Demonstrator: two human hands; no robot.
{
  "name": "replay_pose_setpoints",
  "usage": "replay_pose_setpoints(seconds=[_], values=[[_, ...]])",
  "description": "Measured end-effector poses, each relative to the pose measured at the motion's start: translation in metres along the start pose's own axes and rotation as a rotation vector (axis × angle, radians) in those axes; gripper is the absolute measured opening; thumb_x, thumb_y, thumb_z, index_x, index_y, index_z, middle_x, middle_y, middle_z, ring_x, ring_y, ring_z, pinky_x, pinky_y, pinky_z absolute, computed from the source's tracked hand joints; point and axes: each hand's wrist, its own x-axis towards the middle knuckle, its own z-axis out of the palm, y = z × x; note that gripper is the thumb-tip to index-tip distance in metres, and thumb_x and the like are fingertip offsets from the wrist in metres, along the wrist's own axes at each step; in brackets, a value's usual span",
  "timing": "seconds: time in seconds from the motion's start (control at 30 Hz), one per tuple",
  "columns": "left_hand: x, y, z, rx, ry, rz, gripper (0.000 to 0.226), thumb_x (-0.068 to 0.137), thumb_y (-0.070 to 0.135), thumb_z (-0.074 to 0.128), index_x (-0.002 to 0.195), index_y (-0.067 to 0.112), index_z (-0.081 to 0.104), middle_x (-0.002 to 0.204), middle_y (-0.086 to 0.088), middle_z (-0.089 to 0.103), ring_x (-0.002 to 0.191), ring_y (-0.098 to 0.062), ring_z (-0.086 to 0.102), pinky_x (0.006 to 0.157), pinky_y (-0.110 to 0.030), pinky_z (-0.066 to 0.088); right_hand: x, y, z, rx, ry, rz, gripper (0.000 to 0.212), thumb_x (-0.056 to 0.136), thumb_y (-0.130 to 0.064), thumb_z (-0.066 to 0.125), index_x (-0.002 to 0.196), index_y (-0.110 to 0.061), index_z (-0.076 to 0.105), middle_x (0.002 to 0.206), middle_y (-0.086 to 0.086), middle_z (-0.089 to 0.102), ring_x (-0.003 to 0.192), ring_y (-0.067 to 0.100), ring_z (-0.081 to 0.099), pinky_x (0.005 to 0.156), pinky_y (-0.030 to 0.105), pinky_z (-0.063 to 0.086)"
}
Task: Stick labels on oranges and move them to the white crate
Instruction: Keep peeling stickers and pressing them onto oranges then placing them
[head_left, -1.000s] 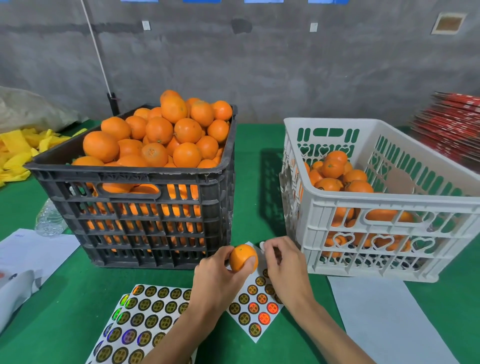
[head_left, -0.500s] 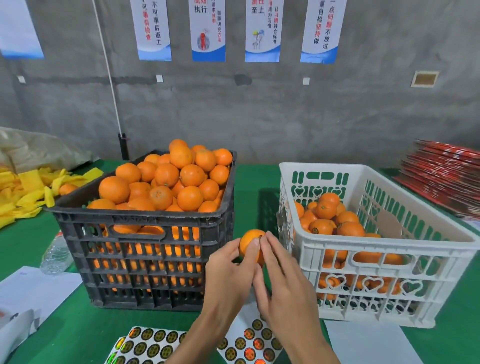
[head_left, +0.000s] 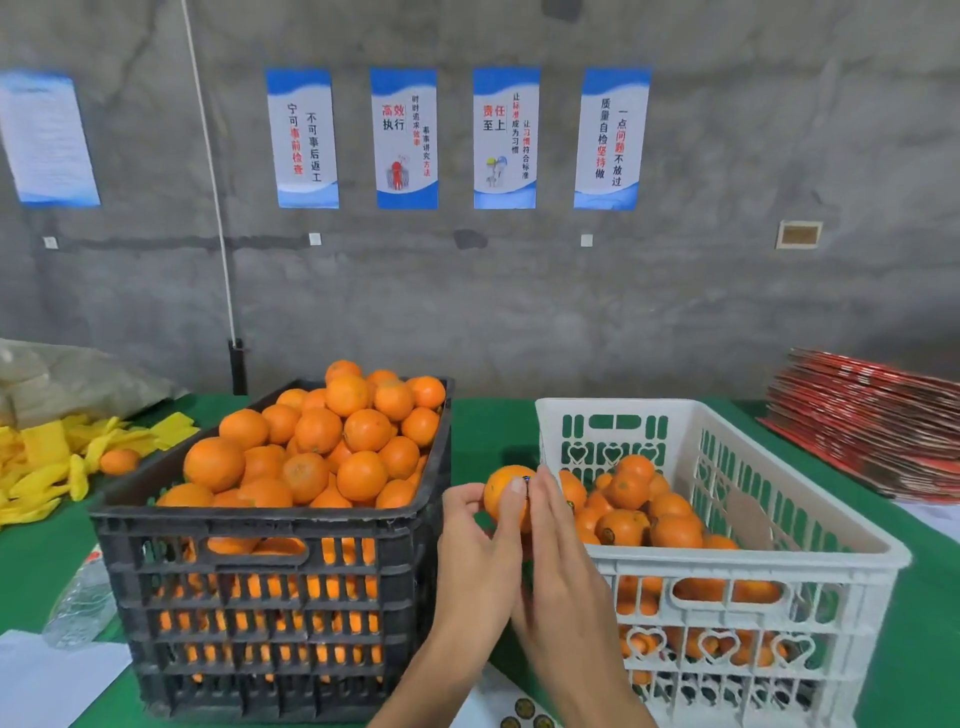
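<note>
Leftmost, yellow wrappers (head_left: 47, 462) heaped on the green table (head_left: 488, 431), one stray orange (head_left: 119, 461) among them; a plastic bottle (head_left: 78, 603) and white paper (head_left: 47, 680) nearer the front edge. Next, the black crate (head_left: 260, 525), heaped above its rim with unlabelled fruit; plenty still to do, by that pile.

Centre, in the gap between the two crates and raised to rim height: the held orange (head_left: 501, 493), cupped by the left hand (head_left: 475, 540), thumb and fingers curled round its lower half; a small dark label (head_left: 525, 479) on its right shoulder. Right hand (head_left: 558, 561) alongside, fingers straight and together, tips laid against the fruit at the label; pressing rather than pinching, by the look of it. Below the wrists, a corner of the sticker sheet (head_left: 519, 709).

Probably firm, light, slightly dimpled and a little waxy; round enough to roll, so best cradled from beneath with the fingers spread wide, not squeezed at the sides; label smoothed flat with a fingertip so that its edges take on the curved skin.

Rightward, the white crate (head_left: 727, 561), partly filled with oranges, just beside the hands. Farthest right, a stack of red flattened cartons (head_left: 872, 415).
</note>
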Motion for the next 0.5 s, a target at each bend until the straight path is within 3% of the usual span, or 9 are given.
replay_pose_setpoints(seconds=[0.17, 0.23, 0.3, 0.37, 0.43, 0.5], values=[[0.016, 0.017, 0.02, 0.102, -0.039, 0.157, 0.016, 0.096, 0.058, 0.054, 0.103, 0.045, 0.061, 0.098, 0.034, 0.068, 0.096, 0.014, 0.063, 0.078, -0.006, 0.047, 0.024, 0.019, -0.012, -0.176, 0.061, 0.029, 0.072, 0.076, -0.01, 0.082, 0.142, 0.001, 0.054, 0.149, 0.017, 0.052, 0.088, 0.023, 0.075, 0.06, 0.029, 0.06], [0.021, 0.024, 0.027, 0.119, -0.095, 0.187, 0.016, 0.1, 0.05, 0.056, 0.106, 0.039, 0.066, 0.097, 0.027, 0.072, 0.096, 0.009, 0.067, 0.081, -0.012, 0.049, 0.03, 0.027, -0.012, -0.237, 0.086, 0.033, 0.062, 0.083, -0.009, 0.075, 0.14, 0.004, 0.054, 0.147, 0.021, 0.052, 0.075, 0.024, 0.074, 0.054, 0.03, 0.058], [0.026, 0.029, 0.033, 0.177, -0.142, 0.198, 0.027, 0.102, 0.048, 0.053, 0.115, 0.032, 0.07, 0.105, 0.019, 0.074, 0.106, -0.002, 0.067, 0.093, -0.027, 0.053, 0.036, 0.032, -0.014, -0.278, 0.092, 0.064, 0.045, 0.1, -0.015, 0.054, 0.14, 0.007, 0.053, 0.144, 0.025, 0.054, 0.073, 0.026, 0.074, 0.05, 0.031, 0.058], [0.031, 0.033, 0.038, 0.242, -0.166, 0.21, 0.031, 0.104, 0.044, 0.048, 0.119, 0.029, 0.07, 0.11, 0.014, 0.073, 0.111, -0.01, 0.065, 0.102, -0.039, 0.05, 0.043, 0.037, -0.014, -0.271, 0.074, 0.126, 0.05, 0.105, -0.025, 0.036, 0.14, 0.007, 0.052, 0.14, 0.027, 0.056, 0.073, 0.03, 0.073, 0.047, 0.034, 0.058], [0.033, 0.034, 0.041, 0.237, -0.219, 0.23, 0.03, 0.106, 0.038, 0.043, 0.113, 0.031, 0.071, 0.104, 0.012, 0.074, 0.103, -0.007, 0.067, 0.099, -0.039, 0.052, 0.046, 0.041, -0.015, -0.245, 0.037, 0.167, 0.047, 0.106, -0.024, 0.039, 0.143, 0.003, 0.05, 0.139, 0.029, 0.055, 0.077, 0.034, 0.071, 0.048, 0.038, 0.058], [0.034, 0.033, 0.042, 0.244, -0.284, 0.233, 0.031, 0.107, 0.035, 0.04, 0.111, 0.03, 0.071, 0.099, 0.011, 0.074, 0.097, -0.005, 0.068, 0.094, -0.039, 0.054, 0.046, 0.044, -0.016, -0.256, -0.03, 0.197, 0.055, 0.096, -0.014, 0.061, 0.148, -0.005, 0.045, 0.144, 0.027, 0.048, 0.082, 0.034, 0.068, 0.056, 0.039, 0.06]])
